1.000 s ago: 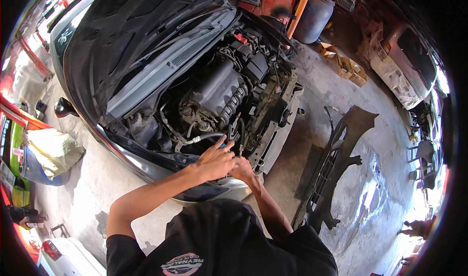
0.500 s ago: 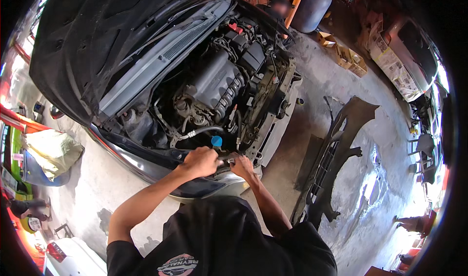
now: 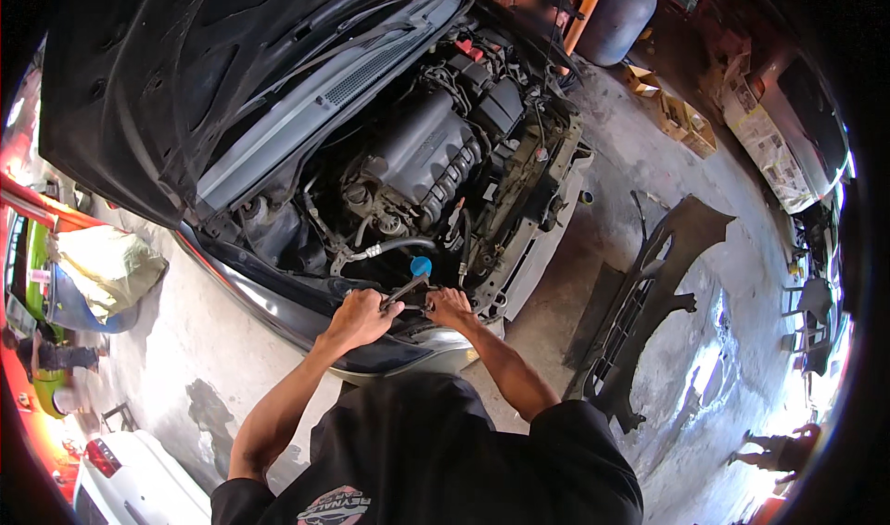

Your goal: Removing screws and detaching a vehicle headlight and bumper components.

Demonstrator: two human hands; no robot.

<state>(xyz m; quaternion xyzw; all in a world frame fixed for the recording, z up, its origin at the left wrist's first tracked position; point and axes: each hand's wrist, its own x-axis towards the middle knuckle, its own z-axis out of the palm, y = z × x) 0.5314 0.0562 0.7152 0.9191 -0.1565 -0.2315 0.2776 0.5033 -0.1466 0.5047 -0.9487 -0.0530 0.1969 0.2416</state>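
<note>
My left hand (image 3: pixel 357 319) is closed around a slim metal wrench-like tool (image 3: pixel 404 291), which slants up and right from my fist above the car's front corner. Just right of it, my right hand (image 3: pixel 451 308) has its fingers curled down at the front edge of the engine bay; what they grip is hidden. A round blue cap (image 3: pixel 421 266) stands right beyond both hands. Behind it a ribbed silver-grey hose (image 3: pixel 394 246) curves toward the grey engine cover (image 3: pixel 422 159).
The black hood (image 3: pixel 120 89) is raised at the left. A detached dark bumper cover (image 3: pixel 681 238) lies on the concrete floor to the right. A person (image 3: pixel 554 15) is beyond the car near a blue drum (image 3: pixel 619 20). Cardboard boxes (image 3: pixel 686 122) sit at the back right.
My left hand has drawn back to the left, and the tool now points up and right from it. My right hand stays at the front edge. The whole view has shifted slightly.
</note>
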